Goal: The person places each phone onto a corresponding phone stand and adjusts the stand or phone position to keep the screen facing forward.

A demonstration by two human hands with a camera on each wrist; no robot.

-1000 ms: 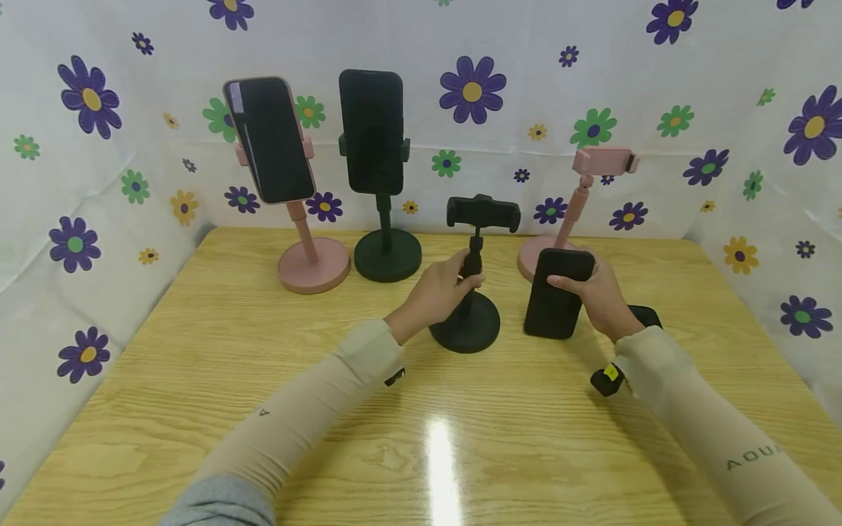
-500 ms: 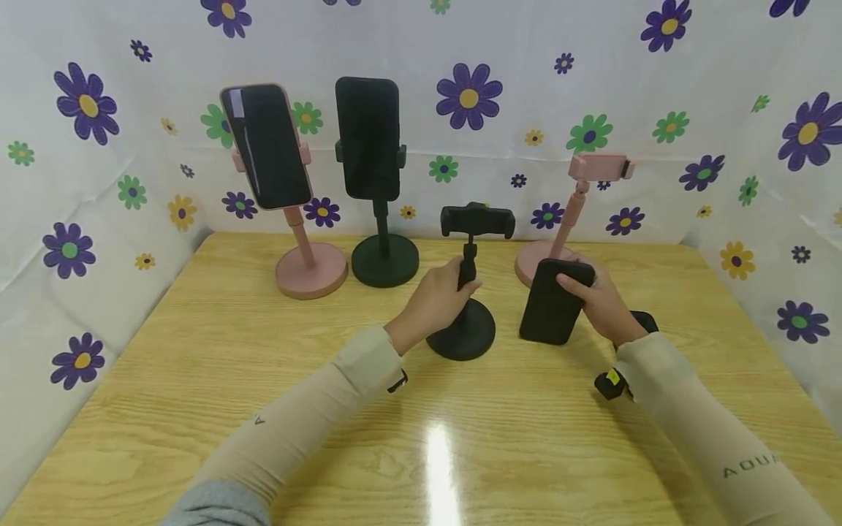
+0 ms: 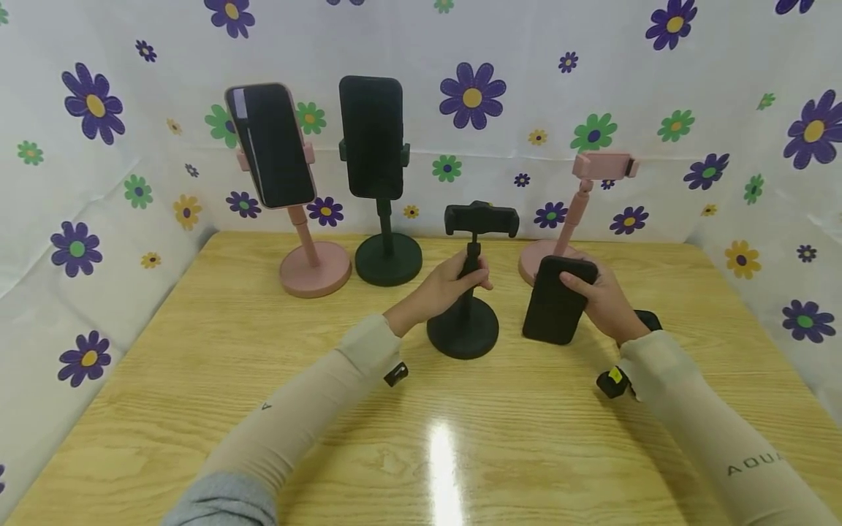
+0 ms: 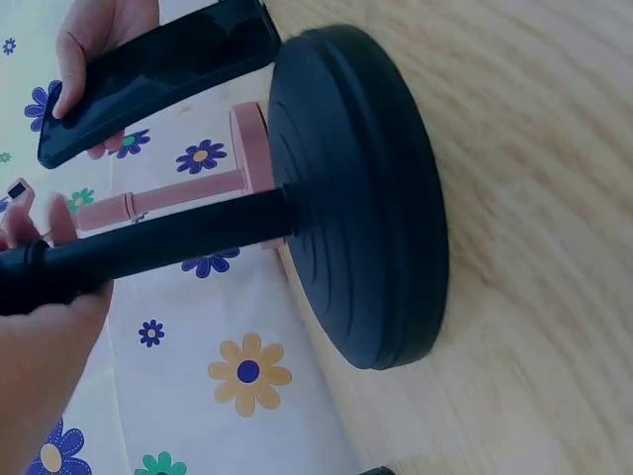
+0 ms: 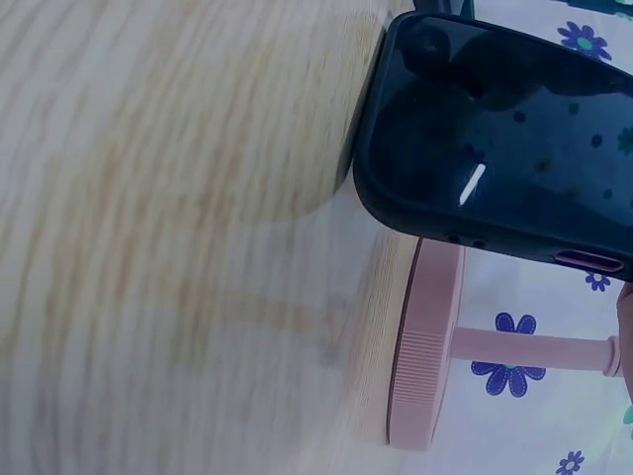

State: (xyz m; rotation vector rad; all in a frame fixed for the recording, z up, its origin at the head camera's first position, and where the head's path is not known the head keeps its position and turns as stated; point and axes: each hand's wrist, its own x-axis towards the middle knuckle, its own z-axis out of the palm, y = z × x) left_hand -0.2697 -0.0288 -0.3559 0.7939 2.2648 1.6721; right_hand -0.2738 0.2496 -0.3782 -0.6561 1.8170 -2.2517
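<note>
In the head view my left hand (image 3: 447,288) grips the pole of a black phone stand (image 3: 463,332), its fingertips showing past the far side of the pole. The stand's clamp (image 3: 482,218) at the top holds nothing. My right hand (image 3: 601,299) holds a black smartphone (image 3: 558,303) near its upper right corner, thumb across the front, to the right of the stand. The left wrist view shows the stand's round base (image 4: 366,198) on the table and the phone (image 4: 163,79) beside it. The phone's lower end (image 5: 415,148) is close over the wood in the right wrist view.
Behind the phone stands a pink phone stand (image 3: 575,208) with a bare clamp. At back left, another pink stand (image 3: 314,270) and a dark green stand (image 3: 388,261) each carry a phone. A flowered cloth (image 3: 421,44) hangs behind the wooden table (image 3: 263,351).
My left fingers have wrapped further round the pole, with fingertips now showing on its right side. The phone in my right hand has hardly moved.
</note>
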